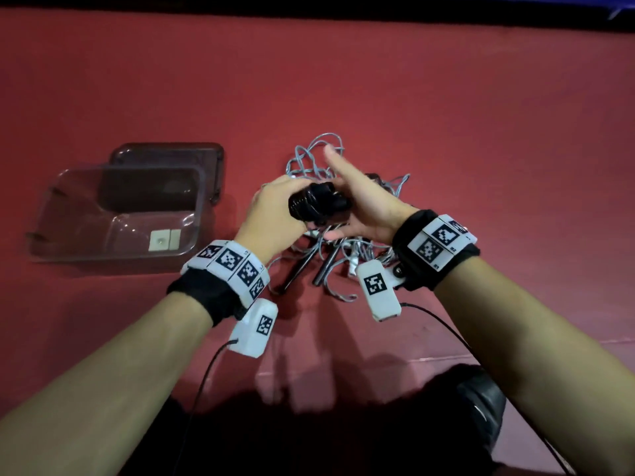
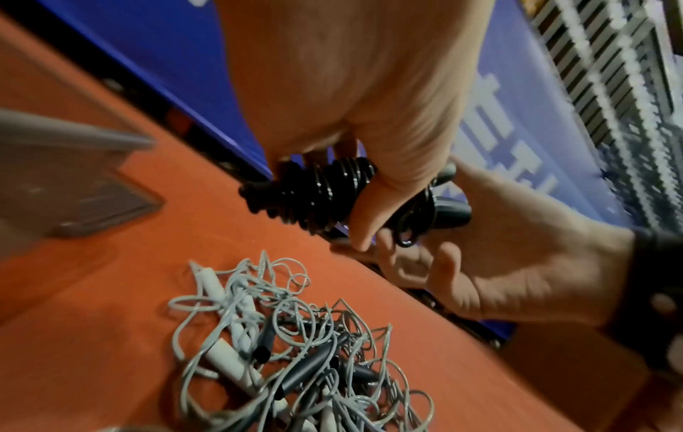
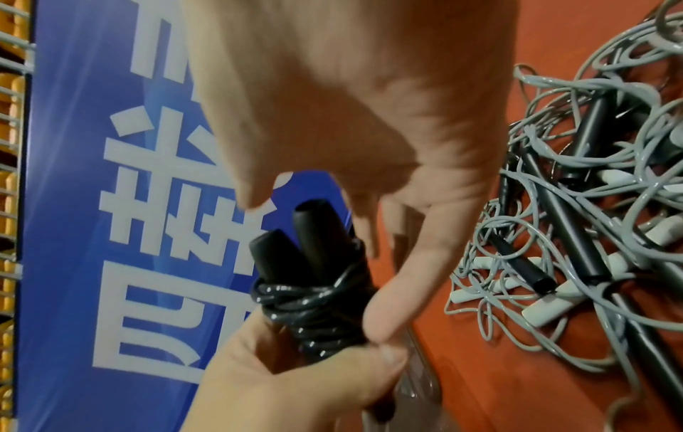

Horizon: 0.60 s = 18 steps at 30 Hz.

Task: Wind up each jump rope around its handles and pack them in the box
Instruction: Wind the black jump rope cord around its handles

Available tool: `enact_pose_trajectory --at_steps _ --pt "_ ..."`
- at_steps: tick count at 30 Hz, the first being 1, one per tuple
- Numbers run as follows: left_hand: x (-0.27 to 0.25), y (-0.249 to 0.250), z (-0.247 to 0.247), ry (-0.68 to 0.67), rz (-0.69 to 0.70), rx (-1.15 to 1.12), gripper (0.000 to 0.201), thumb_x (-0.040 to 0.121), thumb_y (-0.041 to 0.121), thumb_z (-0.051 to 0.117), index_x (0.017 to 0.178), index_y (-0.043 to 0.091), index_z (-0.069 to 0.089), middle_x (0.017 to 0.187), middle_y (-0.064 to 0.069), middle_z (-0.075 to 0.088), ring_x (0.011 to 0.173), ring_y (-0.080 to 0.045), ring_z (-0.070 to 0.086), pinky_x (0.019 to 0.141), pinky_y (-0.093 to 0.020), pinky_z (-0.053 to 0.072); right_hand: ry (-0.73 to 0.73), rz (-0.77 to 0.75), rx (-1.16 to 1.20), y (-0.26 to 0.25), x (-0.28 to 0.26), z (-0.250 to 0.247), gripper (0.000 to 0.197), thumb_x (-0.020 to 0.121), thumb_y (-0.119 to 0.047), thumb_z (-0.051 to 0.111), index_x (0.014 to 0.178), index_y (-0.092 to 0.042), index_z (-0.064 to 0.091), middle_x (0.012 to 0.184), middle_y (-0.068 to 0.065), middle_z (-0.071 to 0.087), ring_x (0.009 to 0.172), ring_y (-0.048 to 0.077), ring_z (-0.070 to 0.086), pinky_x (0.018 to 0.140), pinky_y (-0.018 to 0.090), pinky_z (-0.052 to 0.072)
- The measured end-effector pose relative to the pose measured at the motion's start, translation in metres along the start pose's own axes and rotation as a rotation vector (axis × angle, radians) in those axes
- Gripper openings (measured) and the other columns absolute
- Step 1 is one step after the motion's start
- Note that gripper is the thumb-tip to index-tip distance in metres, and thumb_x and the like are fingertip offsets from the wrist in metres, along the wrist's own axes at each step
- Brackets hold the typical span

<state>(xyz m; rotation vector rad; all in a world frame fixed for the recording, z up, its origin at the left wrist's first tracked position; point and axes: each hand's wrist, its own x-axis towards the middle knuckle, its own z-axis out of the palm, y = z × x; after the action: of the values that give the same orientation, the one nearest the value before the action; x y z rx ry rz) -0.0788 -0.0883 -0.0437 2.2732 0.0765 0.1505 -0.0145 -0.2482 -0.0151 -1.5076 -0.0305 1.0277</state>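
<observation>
Jump rope (image 1: 318,204), black and already coiled round its paired handles, sits raised over the red table (image 1: 446,132), the left hand (image 1: 271,214) curled around it. Right hand (image 1: 364,204) is spread (thumb touching the coils). Grey tangle (image 2: 295,350) lies below; clear box (image 1: 113,214) well left.

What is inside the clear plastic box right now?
Through the clear plastic box only a small white label shows on its floor, no rope. The wound black jump rope is gripped by the left hand.
</observation>
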Motion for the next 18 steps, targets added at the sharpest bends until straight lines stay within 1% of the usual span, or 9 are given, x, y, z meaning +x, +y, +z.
enact_pose_trajectory --at_steps 2,4,7,9,10,12,15,16,18 --pt "0.014 0.007 0.009 -0.026 0.088 0.077 0.057 0.069 -0.001 0.079 0.123 0.015 0.069 0.097 0.014 0.055 0.101 -0.019 0.059 0.083 -0.018 0.036 0.01 -0.047 0.056 -0.002 -0.001 -0.008 0.04 0.099 -0.05 0.057 0.116 -0.016 0.068 0.099 0.011 0.07 0.087 0.026 0.067 0.068 0.032 0.061" --pt "0.033 0.013 0.018 0.009 0.098 0.11 0.07 0.072 -0.001 0.075 0.138 0.017 0.058 0.12 0.002 0.055 0.122 -0.024 0.054 0.101 -0.025 0.037 0.096 -0.131 0.158 0.0 0.001 -0.023 0.026 0.099 -0.03 0.064 0.112 -0.008 0.07 0.1 0.014 0.071 0.091 0.03 0.067 0.076 0.032 0.06" --pt "0.071 0.022 0.046 0.1 -0.205 -0.045 0.075 0.075 0.008 0.074 0.144 0.016 0.046 0.139 -0.009 0.046 0.131 -0.025 0.045 0.115 -0.033 0.034 0.28 -0.281 0.314 0.007 0.004 -0.057 0.019 0.09 -0.008 0.07 0.108 -0.001 0.07 0.101 0.019 0.068 0.091 0.032 0.065 0.084 0.04 0.058" --pt "0.091 0.037 0.07 0.11 -0.485 -0.417 0.073 0.071 0.019 0.072 0.139 0.013 0.047 0.13 -0.009 0.055 0.117 -0.025 0.058 0.103 -0.04 0.049 0.452 -0.336 0.336 0.012 0.005 -0.082 0.035 0.075 -0.005 0.076 0.108 -0.003 0.069 0.103 0.019 0.07 0.092 0.033 0.067 0.092 0.049 0.056" --pt "0.098 0.046 0.085 0.067 -0.564 -0.655 0.063 0.076 0.019 0.07 0.135 0.01 0.049 0.122 -0.01 0.06 0.103 -0.025 0.065 0.09 -0.042 0.058 0.521 -0.351 0.323 0.016 0.007 -0.097 0.04 0.071 -0.007 0.077 0.11 -0.005 0.069 0.106 0.018 0.072 0.096 0.034 0.069 0.096 0.053 0.055" --pt "0.112 0.064 0.118 -0.054 -0.564 -0.903 0.028 0.096 0.014 0.062 0.122 0.004 0.059 0.106 -0.013 0.067 0.086 -0.024 0.068 0.068 -0.038 0.063 0.609 -0.387 0.266 0.022 0.007 -0.123 0.047 0.072 -0.007 0.077 0.118 -0.008 0.066 0.117 0.013 0.072 0.108 0.029 0.07 0.098 0.049 0.056" --pt "0.133 0.083 0.167 -0.065 -0.482 -0.772 0.031 0.08 0.035 0.076 0.102 0.015 0.068 0.103 -0.008 0.076 0.094 -0.023 0.075 0.081 -0.046 0.062 0.717 -0.438 0.051 0.032 0.001 -0.165 0.049 0.078 -0.008 0.081 0.124 -0.01 0.064 0.121 0.001 0.07 0.106 0.001 0.067 0.084 0.018 0.054" --pt "0.142 0.086 0.182 -0.06 -0.478 -0.756 0.039 0.072 0.039 0.077 0.103 0.017 0.068 0.102 -0.005 0.078 0.095 -0.022 0.075 0.085 -0.049 0.061 0.729 -0.45 -0.005 0.036 -0.001 -0.179 0.046 0.081 -0.008 0.081 0.124 -0.009 0.063 0.12 -0.002 0.069 0.1 -0.004 0.067 0.079 0.014 0.053" --pt "0.157 0.089 0.21 -0.078 -0.477 -0.755 0.047 0.065 0.037 0.075 0.107 0.016 0.068 0.101 -0.004 0.078 0.094 -0.022 0.076 0.086 -0.051 0.061 0.749 -0.446 -0.047 0.047 0.0 -0.208 0.045 0.082 -0.009 0.083 0.122 -0.01 0.062 0.117 -0.003 0.07 0.098 0.0 0.07 0.077 0.018 0.056"
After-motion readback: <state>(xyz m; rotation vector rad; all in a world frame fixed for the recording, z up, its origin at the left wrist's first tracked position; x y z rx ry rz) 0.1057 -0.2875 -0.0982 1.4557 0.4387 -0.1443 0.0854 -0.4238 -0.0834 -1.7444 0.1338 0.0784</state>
